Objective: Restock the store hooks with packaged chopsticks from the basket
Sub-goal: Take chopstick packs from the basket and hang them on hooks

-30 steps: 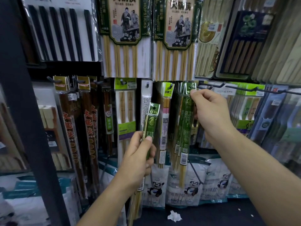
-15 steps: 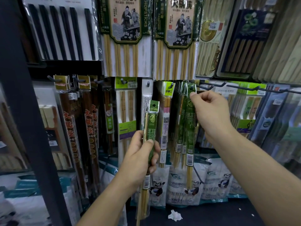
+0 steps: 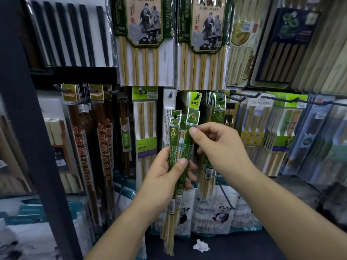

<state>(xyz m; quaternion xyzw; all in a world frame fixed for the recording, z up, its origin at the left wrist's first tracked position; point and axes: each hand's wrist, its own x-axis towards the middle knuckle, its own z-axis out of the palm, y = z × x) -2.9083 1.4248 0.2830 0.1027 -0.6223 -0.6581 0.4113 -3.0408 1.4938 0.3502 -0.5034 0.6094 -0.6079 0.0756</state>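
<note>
Hands meet at centre frame, forearms entering from the lower edge. The left hand (image 3: 163, 175) grips a bundle of narrow green-sleeved bamboo chopstick packs (image 3: 173, 143) around its middle, thumb across the front, fingers curled behind. The right hand (image 3: 219, 149) was raised at the peg a second ago, seating a pack. It has now come down and pinches the rightmost pack (image 3: 192, 118) of the bundle between thumb and forefinger, just below its header card. Judgement: the previous pack is hung and released, and this is the pick-off of the next one. The restock is mid-run, with at least two packs left in hand. Bundle condition: upright and slightly fanned at the top. Two green header cards show, each with a punched hang hole. A printed green sleeve covers the upper half, barcode labels sit low, and pale bamboo tips project below the left hand toward lower centre. Crumpled white paper scrap (image 3: 201, 245) lies on the dark shelf base, lower centre. Farther back, just above the right hand, matching hung green packs (image 3: 218, 113) sit stacked on a short dark peg (image 3: 221, 99). A long black wire hook (image 3: 244, 97) juts out beside them, upper right. Basket not in view.
</note>
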